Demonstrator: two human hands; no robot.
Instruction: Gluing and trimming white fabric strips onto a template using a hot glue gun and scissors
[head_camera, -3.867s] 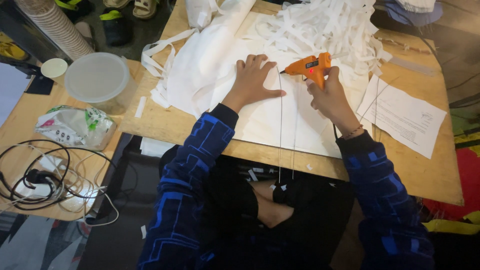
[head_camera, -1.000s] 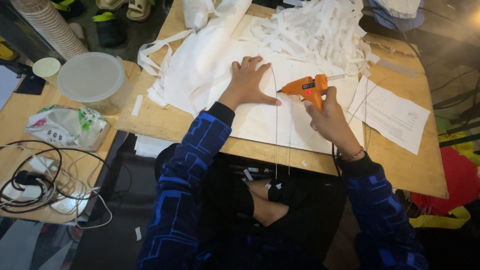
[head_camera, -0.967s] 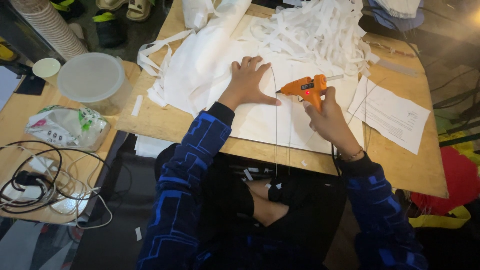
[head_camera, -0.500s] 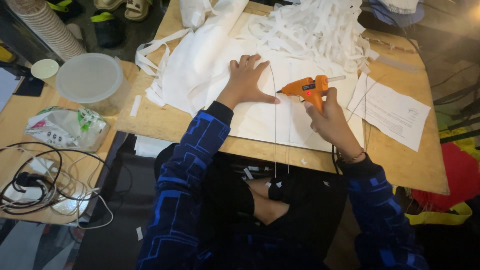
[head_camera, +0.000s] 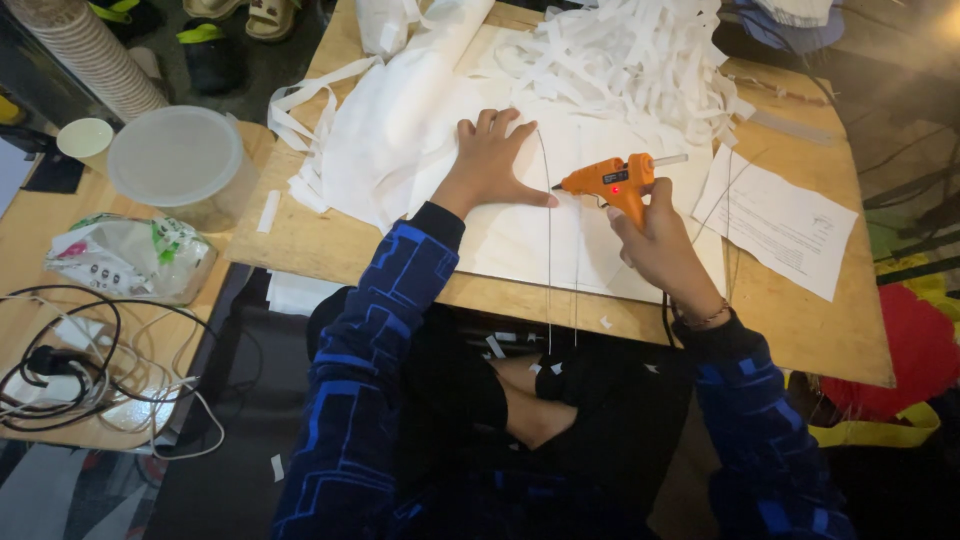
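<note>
With your left hand (head_camera: 493, 163) spread flat on the white sheet (head_camera: 520, 235) and your right hand (head_camera: 655, 240) gripping the orange glue gun (head_camera: 608, 181), you look mid-gluing; steady its nozzle beside the thin wire (head_camera: 548, 250).

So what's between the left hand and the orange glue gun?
In the head view, thin wires cross white paper between left hand and glue gun.

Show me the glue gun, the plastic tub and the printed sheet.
glue gun (head_camera: 607, 179), head view, orange body.
plastic tub (head_camera: 176, 157), head view, middle of its lid.
printed sheet (head_camera: 780, 222), head view, centre of the page.
</note>
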